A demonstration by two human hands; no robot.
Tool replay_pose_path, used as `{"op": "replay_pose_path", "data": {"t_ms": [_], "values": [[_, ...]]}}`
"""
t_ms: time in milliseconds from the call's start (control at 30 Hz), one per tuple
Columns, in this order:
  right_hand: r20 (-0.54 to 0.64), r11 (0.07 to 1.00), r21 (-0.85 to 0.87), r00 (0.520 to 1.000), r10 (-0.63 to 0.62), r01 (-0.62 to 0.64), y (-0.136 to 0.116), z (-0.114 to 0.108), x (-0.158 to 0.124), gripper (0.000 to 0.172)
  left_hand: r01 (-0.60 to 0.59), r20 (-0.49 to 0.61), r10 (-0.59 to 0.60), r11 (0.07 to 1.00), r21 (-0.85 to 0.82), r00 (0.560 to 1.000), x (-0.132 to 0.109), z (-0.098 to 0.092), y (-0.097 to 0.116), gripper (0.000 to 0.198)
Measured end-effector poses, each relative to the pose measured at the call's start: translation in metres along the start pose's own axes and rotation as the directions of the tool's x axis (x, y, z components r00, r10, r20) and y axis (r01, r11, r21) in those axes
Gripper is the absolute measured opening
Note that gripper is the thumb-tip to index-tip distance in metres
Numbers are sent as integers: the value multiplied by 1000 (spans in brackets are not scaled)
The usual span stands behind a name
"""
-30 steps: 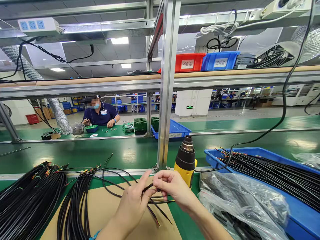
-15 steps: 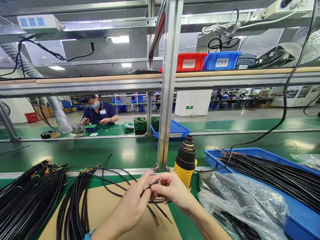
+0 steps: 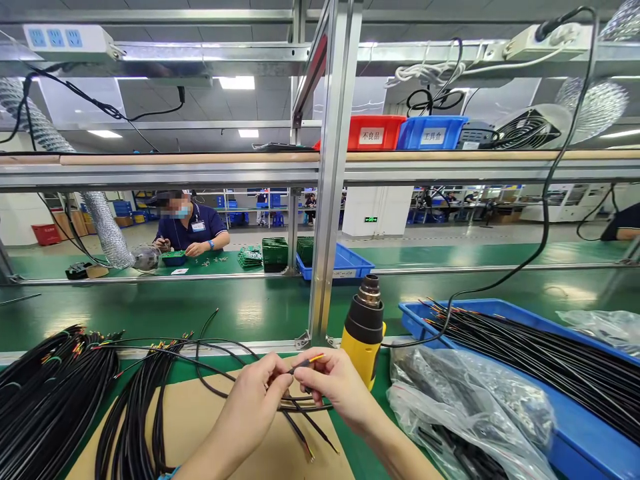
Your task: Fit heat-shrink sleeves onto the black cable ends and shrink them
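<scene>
Black cable (image 3: pixel 305 364) is being pinched — left hand (image 3: pixel 245 407) and right hand (image 3: pixel 340 390) fingers (image 3: pixel 320 365) clamped on its orange tip — coiled bundles (image 3: pixel 55 393) lying along the surface's (image 3: pixel 367 447) left edge.

Left hand (image 3: pixel 245 400) and right hand (image 3: pixel 340 387) are bare and basically meeting fingertip to fingertip, pinched up tight, with the left wrist (image 3: pixel 203 460) and right forearm (image 3: pixel 395 447) angling in from below.

A yellow-and-black heat gun (image 3: pixel 363 327) stands upright just right of the metal post (image 3: pixel 325 200), near a clear plastic bag (image 3: pixel 460 413), while a co-worker (image 3: pixel 190 227) sits at the far bench (image 3: pixel 210 267).
</scene>
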State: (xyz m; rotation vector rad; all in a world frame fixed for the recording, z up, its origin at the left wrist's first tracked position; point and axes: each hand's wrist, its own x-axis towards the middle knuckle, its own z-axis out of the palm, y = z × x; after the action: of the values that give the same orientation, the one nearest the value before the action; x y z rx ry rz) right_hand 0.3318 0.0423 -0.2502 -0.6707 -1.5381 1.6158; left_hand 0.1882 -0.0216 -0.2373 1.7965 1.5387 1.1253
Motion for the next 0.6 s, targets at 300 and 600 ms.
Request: {"op": "replay_pose_path", "data": {"t_ms": [300, 600], "values": [[20, 1000, -11, 999, -28, 28, 1, 1, 0, 25, 8, 25, -9, 1000, 11, 1000, -1, -3, 6, 22], [30, 999, -42, 999, -31, 32, -5, -4, -3, 23, 2, 58, -7, 997, 75, 998, -2, -6, 8, 28]]}}
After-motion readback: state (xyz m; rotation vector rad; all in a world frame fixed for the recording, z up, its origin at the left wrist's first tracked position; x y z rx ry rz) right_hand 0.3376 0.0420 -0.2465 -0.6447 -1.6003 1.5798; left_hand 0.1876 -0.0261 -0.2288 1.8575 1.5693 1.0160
